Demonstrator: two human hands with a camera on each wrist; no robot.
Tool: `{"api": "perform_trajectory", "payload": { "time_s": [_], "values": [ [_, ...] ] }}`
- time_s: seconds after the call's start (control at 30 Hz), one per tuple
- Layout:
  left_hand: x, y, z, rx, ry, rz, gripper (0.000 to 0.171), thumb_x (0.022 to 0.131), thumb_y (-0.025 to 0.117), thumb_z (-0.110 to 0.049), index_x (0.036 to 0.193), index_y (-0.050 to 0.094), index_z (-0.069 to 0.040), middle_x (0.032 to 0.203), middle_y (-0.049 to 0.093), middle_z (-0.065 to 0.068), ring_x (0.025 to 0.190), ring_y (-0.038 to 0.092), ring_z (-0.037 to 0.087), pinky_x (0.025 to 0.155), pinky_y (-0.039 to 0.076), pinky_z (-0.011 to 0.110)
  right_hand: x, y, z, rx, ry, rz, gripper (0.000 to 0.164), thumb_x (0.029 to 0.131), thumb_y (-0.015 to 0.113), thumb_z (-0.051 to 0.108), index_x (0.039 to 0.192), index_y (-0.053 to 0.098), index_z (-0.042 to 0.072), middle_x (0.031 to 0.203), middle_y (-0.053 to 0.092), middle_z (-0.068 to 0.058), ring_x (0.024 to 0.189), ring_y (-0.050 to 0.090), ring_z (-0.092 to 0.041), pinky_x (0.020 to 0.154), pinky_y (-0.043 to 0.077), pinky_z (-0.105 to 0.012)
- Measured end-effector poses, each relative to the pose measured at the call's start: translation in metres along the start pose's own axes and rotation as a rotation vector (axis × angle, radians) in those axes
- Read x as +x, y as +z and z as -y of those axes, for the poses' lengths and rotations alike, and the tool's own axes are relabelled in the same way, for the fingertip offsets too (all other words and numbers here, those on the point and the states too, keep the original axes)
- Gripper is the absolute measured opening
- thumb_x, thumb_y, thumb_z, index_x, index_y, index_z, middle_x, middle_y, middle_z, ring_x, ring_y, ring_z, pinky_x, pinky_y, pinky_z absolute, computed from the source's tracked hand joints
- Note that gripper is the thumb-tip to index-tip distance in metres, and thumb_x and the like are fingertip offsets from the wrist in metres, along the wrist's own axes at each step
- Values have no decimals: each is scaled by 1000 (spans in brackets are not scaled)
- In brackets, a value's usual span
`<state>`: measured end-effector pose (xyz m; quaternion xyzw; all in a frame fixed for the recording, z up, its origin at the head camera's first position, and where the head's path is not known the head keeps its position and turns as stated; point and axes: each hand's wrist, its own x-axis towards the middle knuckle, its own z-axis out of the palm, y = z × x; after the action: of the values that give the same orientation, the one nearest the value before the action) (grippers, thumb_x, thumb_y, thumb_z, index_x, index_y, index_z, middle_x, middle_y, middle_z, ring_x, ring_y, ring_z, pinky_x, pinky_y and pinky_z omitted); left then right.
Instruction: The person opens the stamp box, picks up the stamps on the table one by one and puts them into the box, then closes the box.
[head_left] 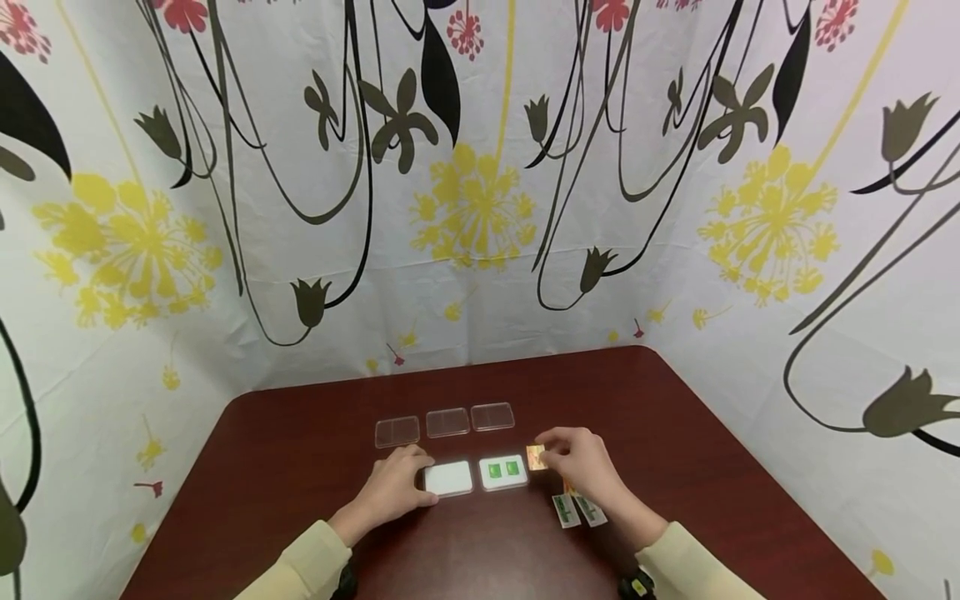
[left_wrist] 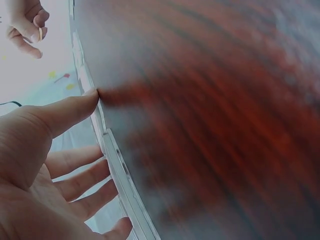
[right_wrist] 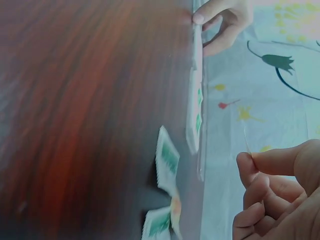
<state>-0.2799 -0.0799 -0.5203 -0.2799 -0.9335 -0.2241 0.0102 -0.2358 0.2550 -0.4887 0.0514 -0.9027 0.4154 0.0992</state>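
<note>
My left hand point(head_left: 393, 485) holds a flat white case point(head_left: 449, 479) at its left end, thumb on the near edge and fingers toward the far side. Beside it on the right lies a second white case point(head_left: 504, 483) bearing two small green squares point(head_left: 513, 468). Between thumb and index finger, my right hand point(head_left: 583, 463) pinches a small, thin orange packet point(head_left: 536, 457), raised just right of the second case. In the right wrist view the packet shows edge-on. Two green-and-white packets point(head_left: 566, 511) point(right_wrist: 168, 159) lie below that hand, with an orange one point(right_wrist: 175, 207) between them.
Three clear shallow lids point(head_left: 447, 422) form a row behind the white cases. The dark red-brown table point(head_left: 300, 467) ends at a flower-patterned curtain point(head_left: 480, 317) on the far side and both flanks.
</note>
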Motion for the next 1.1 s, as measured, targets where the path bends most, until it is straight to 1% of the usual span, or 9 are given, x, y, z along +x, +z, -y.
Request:
{"api": "perform_trajectory", "payload": {
  "time_s": [0.13, 0.2, 0.37, 0.47, 0.57, 0.8, 0.97, 1.1],
  "values": [
    [-1, 1, 1, 10, -3, 1, 59, 78, 88, -37, 124, 70, -4, 120, 62, 9, 115, 57, 32, 86, 45, 64, 4, 7, 7, 0, -11, -13, 18, 85, 78, 7, 98, 77, 19, 76, 69, 9, 59, 57, -10, 55, 45, -28],
    [-1, 1, 1, 17, -4, -1, 60, 77, 89, -37, 123, 70, -3, 120, 62, 9, 112, 59, 31, 86, 45, 64, 6, 10, 9, 5, -19, -13, 18, 85, 78, 8, 99, 78, 20, 77, 69, 10, 60, 59, -10, 56, 46, -29],
    [-2, 0, 0, 29, -7, -5, 59, 76, 89, -38, 121, 72, -3, 118, 63, 8, 107, 62, 29, 87, 46, 62, 11, 17, 18, 22, -40, -4, 18, 86, 79, 9, 99, 78, 21, 81, 70, 11, 62, 61, -11, 54, 47, -30],
    [-2, 0, 1, 35, -13, -9, 58, 76, 89, -39, 119, 73, -3, 118, 63, 8, 107, 63, 29, 89, 45, 62, 13, 21, 24, 19, -45, -2, 17, 86, 79, 10, 99, 78, 20, 82, 70, 10, 64, 61, -11, 55, 48, -30],
    [-2, 1, 2, 42, -18, -11, 57, 76, 89, -40, 118, 74, -4, 119, 64, 7, 108, 63, 29, 90, 44, 63, 15, 25, 28, 21, -49, 0, 17, 85, 79, 10, 100, 79, 19, 81, 70, 10, 61, 59, -11, 54, 47, -31],
    [-3, 0, 2, 71, -12, -5, 55, 76, 88, -42, 115, 75, -6, 117, 64, 6, 105, 64, 27, 90, 45, 60, 18, 34, 37, 50, -56, 31, 17, 87, 78, 10, 100, 79, 21, 82, 71, 11, 63, 60, -12, 53, 47, -30],
    [-1, -1, 2, 81, -10, -4, 55, 76, 88, -43, 115, 75, -6, 117, 64, 5, 104, 64, 27, 92, 45, 58, 22, 41, 46, 60, -54, 37, 16, 86, 79, 11, 100, 79, 20, 82, 71, 10, 60, 57, -12, 53, 46, -31],
    [-1, -2, 2, 88, -9, -2, 55, 77, 87, -43, 116, 75, -6, 119, 64, 6, 106, 64, 27, 94, 45, 58, 25, 49, 51, 53, -48, 38, 16, 85, 80, 12, 99, 79, 20, 80, 70, 11, 62, 59, -12, 54, 47, -31]
  ]
}}
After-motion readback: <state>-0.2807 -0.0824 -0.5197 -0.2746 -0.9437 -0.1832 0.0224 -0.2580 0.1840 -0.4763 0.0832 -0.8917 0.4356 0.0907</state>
